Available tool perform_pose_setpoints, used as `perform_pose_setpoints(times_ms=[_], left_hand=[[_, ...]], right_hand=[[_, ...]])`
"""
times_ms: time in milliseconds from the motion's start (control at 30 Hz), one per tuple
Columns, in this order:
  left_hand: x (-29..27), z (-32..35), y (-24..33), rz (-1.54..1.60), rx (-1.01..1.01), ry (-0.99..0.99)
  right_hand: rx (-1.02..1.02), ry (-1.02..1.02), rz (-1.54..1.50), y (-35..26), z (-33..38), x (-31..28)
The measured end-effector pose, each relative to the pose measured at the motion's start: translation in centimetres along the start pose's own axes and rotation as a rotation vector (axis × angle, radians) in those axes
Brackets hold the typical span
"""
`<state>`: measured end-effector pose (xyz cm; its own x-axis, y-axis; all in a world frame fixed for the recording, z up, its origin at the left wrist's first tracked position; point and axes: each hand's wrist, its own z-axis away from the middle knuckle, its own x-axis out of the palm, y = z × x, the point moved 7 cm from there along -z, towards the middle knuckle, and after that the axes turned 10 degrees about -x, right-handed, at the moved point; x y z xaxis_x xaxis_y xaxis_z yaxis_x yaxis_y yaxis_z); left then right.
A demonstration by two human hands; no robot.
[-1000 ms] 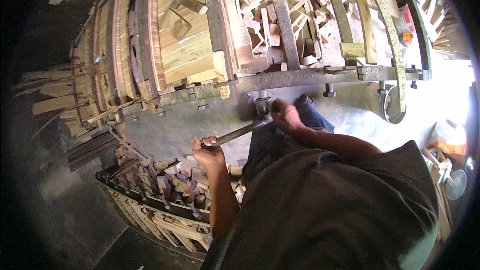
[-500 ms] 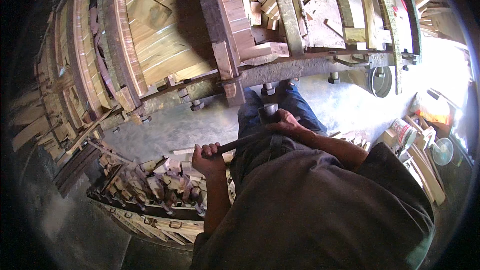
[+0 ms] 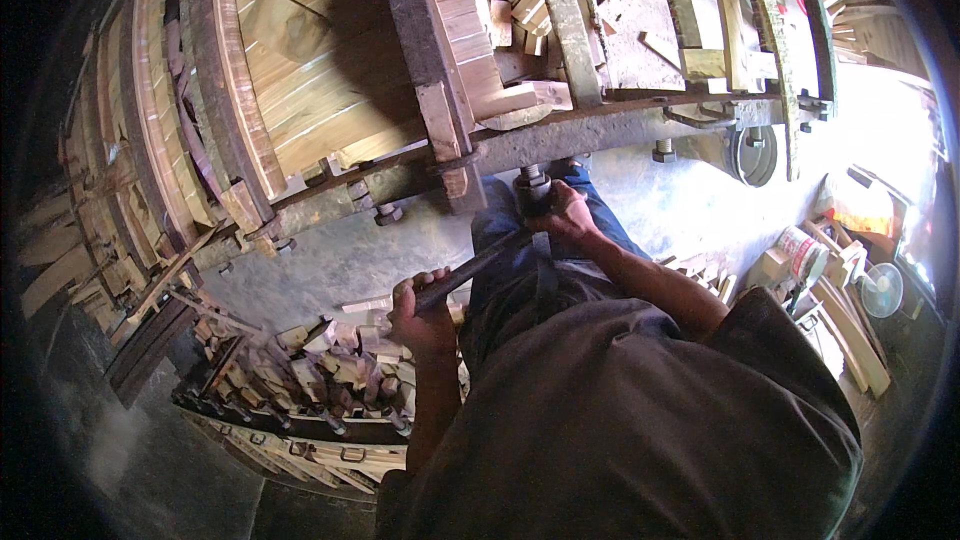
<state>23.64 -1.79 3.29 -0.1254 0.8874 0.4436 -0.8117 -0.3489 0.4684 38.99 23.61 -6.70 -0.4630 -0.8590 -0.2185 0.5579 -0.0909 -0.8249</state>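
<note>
A wooden crate (image 3: 300,420) full of small wood blocks (image 3: 330,365) sits on the left. The left hand (image 3: 420,315) is closed around the long metal wrench (image 3: 470,270). The right hand (image 3: 565,215) grips its far end at a bolt (image 3: 532,183) under the beam (image 3: 560,135).

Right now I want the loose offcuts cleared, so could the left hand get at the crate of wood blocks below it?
Probably yes. The left hand hangs just above the crate of wood blocks with nothing between them, but it is closed around the long metal tool and would have to let go first.
</note>
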Motion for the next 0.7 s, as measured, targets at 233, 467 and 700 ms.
perform_pose_setpoints(times_ms=[233, 467, 700], left_hand=[[2.1, 2.1, -0.5, -0.208, -0.065, -0.216], [0.0, 2.7, 0.5, -0.667, 0.244, -0.402], [-1.7, 2.5, 0.1, -0.442, 0.153, -0.364]], right_hand=[[0.035, -0.08, -0.164, 4.2, -1.3, 1.0], [-0.102, -0.172, 0.802, -6.8, 0.0, 0.4], [-0.073, -0.569, 0.875, -17.5, 0.5, 6.1]])
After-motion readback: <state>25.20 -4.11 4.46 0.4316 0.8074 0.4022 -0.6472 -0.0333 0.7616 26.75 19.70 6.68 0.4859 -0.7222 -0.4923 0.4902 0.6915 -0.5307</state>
